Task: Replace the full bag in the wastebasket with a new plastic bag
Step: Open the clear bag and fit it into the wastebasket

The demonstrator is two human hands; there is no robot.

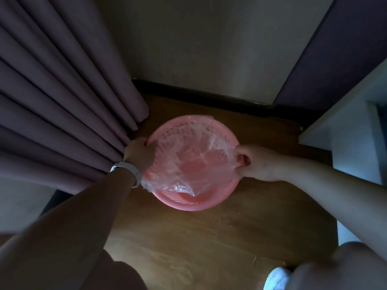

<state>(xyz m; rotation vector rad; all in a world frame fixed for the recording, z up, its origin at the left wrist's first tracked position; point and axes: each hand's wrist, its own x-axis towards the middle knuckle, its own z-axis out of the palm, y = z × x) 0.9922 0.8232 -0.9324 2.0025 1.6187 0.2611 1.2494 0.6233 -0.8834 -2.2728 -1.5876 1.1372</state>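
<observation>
A round pink wastebasket [209, 203] with perforated walls stands on the wooden floor below me. A clear plastic bag [176, 176] lies inside it, its edge draped over the far and left rim, loose and crumpled at the near left. My left hand [139, 154], with a white wristband, grips the bag's edge at the basket's left rim. My right hand [249, 162] pinches the bag's edge at the right rim. The basket's bottom shows through the bag and looks bare.
A purple pleated curtain [62, 101] hangs right beside the basket on the left. A beige wall with a dark baseboard [199, 95] runs behind. White furniture [347, 130] stands at the right. My knee and white shoe [276, 277] are at the lower right.
</observation>
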